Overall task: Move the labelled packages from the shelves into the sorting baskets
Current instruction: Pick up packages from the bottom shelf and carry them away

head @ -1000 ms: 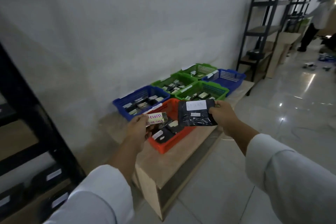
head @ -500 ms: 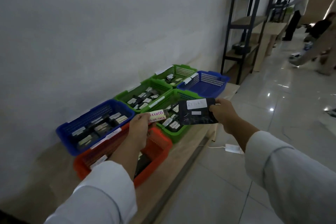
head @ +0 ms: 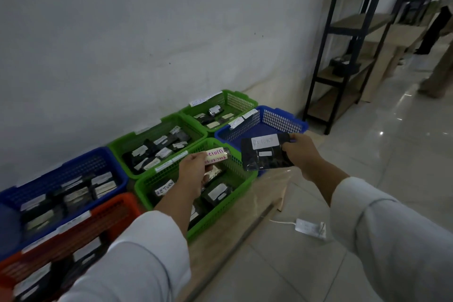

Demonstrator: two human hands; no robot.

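My left hand [head: 192, 169] pinches a small package with a white label in pink writing [head: 217, 155], held over the near green basket [head: 235, 200], which carries a "RETURN" tag and holds several dark packages. My right hand [head: 302, 154] grips a flat black package with a white label [head: 266, 152] by its right edge, above the front rim of the blue basket at the bench's right end [head: 277, 117]. That blue basket looks empty inside.
Two more green baskets [head: 137, 144] [head: 241, 100], a blue basket [head: 49, 176] and an orange one [head: 107, 211] stand on the low wooden bench [head: 267, 193] along the white wall. Black shelving [head: 343, 56] stands right. A white adapter [head: 310, 228] lies on the floor. A person stands far right.
I have walked closer along the bench. Both hands, each still holding its package, now hover over the near green basket and the right blue basket. The orange basket has slid to the lower left.
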